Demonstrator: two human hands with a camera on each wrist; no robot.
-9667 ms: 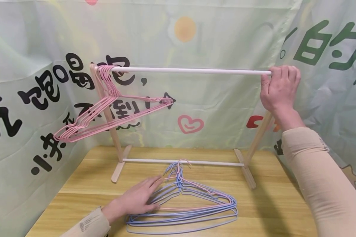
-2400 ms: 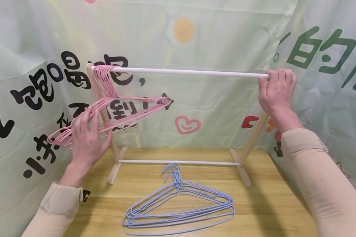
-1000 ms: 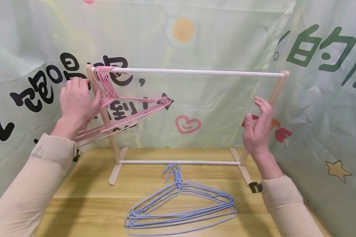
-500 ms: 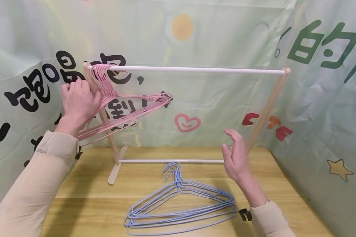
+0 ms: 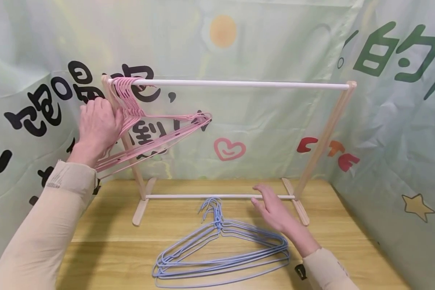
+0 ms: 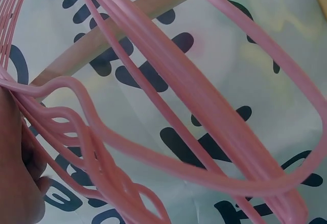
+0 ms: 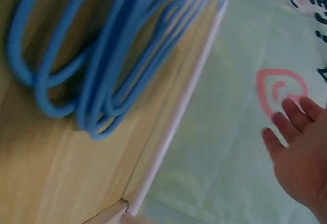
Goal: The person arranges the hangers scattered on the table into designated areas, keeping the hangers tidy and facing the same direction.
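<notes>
Left hand (image 5: 99, 125) grips left post (image 5: 138, 179). Right hand (image 5: 275, 210), relaxed and empty: separate blue hangers (image 5: 218, 225) singly by their hooks (image 5: 218, 207), which face the back edge of the table (image 5: 348, 241).

There are pink hangers (image 5: 133, 114), blue hangers (image 5: 218, 224), a white top rail (image 5: 239, 84), a tan wood-grained table (image 5: 112, 257) and a black-lettered pale-green backdrop (image 5: 272, 133).

The head view looks forward and slightly down across the table (image 5: 112, 225), far enough back to take in the whole rack (image 5: 239, 83) and the cloth (image 5: 268, 129) behind. The left wrist view, tilted, sits close against the pink hangers (image 6: 181, 81), facing that same cloth. The right wrist view is tipped sideways, near the blue hangers (image 7: 110, 55). Head and right wrist views share the printed heart (image 5: 230, 150) and those blue hangers.
</notes>
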